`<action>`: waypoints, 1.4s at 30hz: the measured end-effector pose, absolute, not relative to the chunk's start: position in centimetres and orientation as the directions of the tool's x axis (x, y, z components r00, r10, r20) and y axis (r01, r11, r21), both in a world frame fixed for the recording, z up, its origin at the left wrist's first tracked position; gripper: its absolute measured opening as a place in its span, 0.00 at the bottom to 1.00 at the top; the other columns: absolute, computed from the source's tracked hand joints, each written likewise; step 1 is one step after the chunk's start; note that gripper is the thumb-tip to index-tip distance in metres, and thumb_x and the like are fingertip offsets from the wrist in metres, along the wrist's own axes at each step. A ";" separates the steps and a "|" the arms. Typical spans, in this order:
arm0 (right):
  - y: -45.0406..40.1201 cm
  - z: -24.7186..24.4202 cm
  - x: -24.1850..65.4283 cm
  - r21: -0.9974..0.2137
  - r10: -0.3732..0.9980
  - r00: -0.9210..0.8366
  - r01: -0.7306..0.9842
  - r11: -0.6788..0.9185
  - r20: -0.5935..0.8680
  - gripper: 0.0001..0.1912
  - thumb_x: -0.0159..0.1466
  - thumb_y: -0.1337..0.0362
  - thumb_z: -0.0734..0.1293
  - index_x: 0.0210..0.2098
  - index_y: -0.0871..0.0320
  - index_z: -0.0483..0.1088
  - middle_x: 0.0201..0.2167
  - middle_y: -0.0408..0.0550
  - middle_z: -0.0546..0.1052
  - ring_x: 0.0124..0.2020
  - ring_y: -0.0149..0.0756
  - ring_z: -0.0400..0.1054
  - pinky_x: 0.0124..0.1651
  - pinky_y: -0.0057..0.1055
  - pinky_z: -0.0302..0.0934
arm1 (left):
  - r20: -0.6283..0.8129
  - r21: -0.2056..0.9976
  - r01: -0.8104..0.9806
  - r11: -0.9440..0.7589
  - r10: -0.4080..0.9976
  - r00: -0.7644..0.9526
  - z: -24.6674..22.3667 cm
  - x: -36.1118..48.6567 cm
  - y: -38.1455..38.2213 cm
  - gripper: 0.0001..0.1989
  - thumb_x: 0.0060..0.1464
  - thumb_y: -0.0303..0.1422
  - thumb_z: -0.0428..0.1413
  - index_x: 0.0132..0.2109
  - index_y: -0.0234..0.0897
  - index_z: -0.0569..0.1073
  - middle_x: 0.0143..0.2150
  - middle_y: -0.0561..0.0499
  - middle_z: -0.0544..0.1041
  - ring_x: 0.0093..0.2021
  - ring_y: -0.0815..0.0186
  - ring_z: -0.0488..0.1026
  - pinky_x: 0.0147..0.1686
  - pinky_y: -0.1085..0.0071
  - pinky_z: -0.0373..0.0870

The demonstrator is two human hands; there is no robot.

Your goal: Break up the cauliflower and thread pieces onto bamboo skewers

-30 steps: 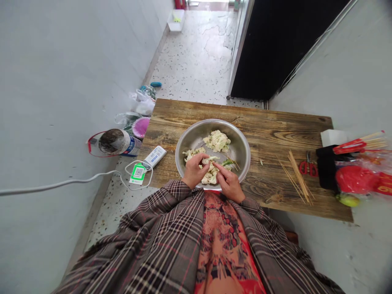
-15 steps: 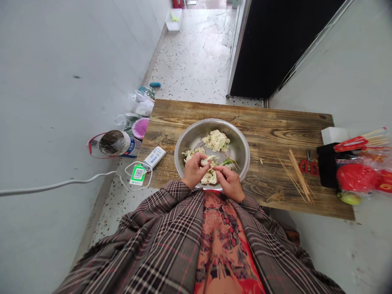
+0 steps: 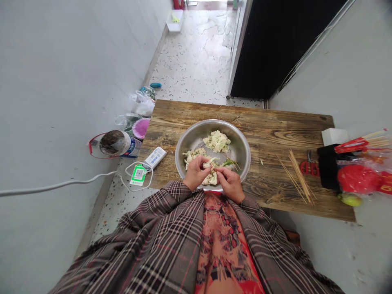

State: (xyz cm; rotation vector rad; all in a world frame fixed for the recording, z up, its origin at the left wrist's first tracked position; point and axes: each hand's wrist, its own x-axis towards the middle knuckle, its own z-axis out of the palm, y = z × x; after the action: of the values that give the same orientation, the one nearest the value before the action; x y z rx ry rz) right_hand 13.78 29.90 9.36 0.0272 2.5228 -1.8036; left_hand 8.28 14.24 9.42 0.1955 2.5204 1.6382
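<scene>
Shifted slightly since the earlier frame: left hand (image 3: 196, 173) and right hand (image 3: 230, 184), close together over near side of metal basin (image 3: 241, 139). Pinching a cauliflower floret (image 3: 210, 162) in left fingertips, with right fingertips alongside, grip unclear. Apparently still the same piece, above loose cauliflower (image 3: 210, 179). Off right on table (image 3: 269, 122): thin sticks (image 3: 301, 179), scissors (image 3: 315, 168).

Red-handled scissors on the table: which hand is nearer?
Right. The right hand is at the basin, left of the scissors; the left hand is farther left, beyond the right hand.
</scene>
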 end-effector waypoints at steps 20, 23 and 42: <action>29.6 7.7 14.6 -0.965 -0.025 -0.971 0.235 0.117 -0.240 0.16 0.64 0.57 0.62 0.42 0.61 0.74 0.18 0.39 0.68 0.19 0.28 0.60 0.26 0.26 0.56 | -0.048 0.900 0.009 0.435 0.118 -0.992 8.9 8.6 14.2 0.04 0.50 0.30 0.55 0.35 0.35 0.70 0.29 0.54 0.68 0.26 0.72 0.61 0.28 0.74 0.60; 29.4 7.4 14.6 -0.967 0.008 -0.979 0.204 0.154 -0.205 0.15 0.64 0.58 0.61 0.39 0.61 0.75 0.18 0.40 0.68 0.21 0.29 0.62 0.28 0.27 0.57 | -0.092 0.905 -0.019 0.425 0.152 -0.984 8.7 9.1 14.6 0.04 0.49 0.30 0.56 0.34 0.36 0.69 0.26 0.56 0.66 0.25 0.72 0.60 0.27 0.74 0.59; 33.7 5.6 13.6 -0.932 0.236 -0.907 0.363 0.012 -0.350 0.19 0.60 0.51 0.64 0.40 0.62 0.72 0.18 0.38 0.67 0.16 0.25 0.54 0.20 0.24 0.49 | -0.197 0.699 0.159 0.697 0.402 -0.894 0.9 3.8 11.5 0.09 0.54 0.28 0.50 0.39 0.34 0.75 0.37 0.44 0.74 0.39 0.62 0.69 0.42 0.65 0.65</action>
State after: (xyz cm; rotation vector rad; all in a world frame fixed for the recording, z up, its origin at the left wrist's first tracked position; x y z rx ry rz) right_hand 13.58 33.65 5.65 0.6435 2.1657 -2.0447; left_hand 3.83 11.46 0.94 0.4396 2.5722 1.0149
